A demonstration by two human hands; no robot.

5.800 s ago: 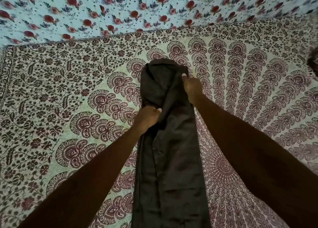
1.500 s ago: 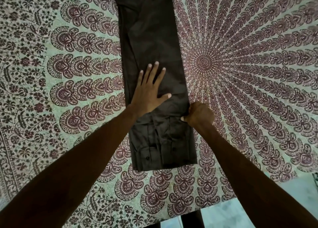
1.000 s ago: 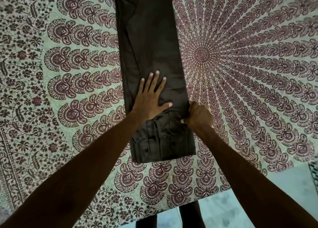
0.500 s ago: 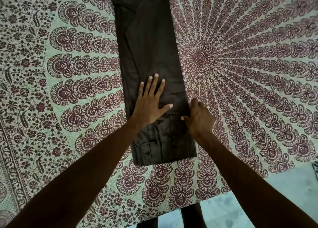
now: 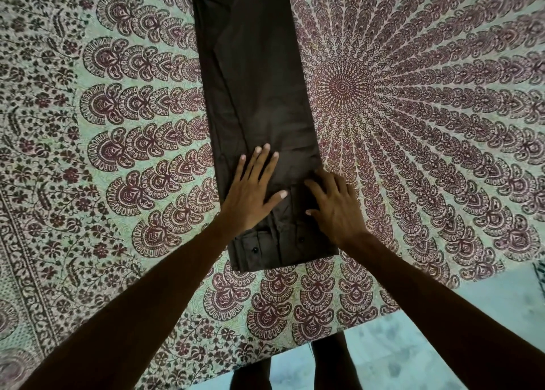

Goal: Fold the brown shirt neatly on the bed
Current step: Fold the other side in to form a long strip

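Observation:
The brown shirt (image 5: 259,95) lies as one long narrow strip down the middle of the bed, its near end with two dark buttons close to the bed's front edge. My left hand (image 5: 250,192) rests flat on the strip with fingers spread, palm down. My right hand (image 5: 336,204) lies palm down on the strip's right edge, fingers loosely spread over the fabric. Neither hand grips cloth. The far end of the shirt runs out of the top of the view.
The bed is covered by a patterned mandala sheet (image 5: 427,109) in maroon and pale green. Its front edge (image 5: 295,342) runs across the bottom, with pale blue floor (image 5: 486,295) at lower right and my legs (image 5: 333,363) below it.
My right hand, which was closed on the shirt's right edge, has let go and flattened onto the fabric. My left hand stays pressed flat in about the same place.

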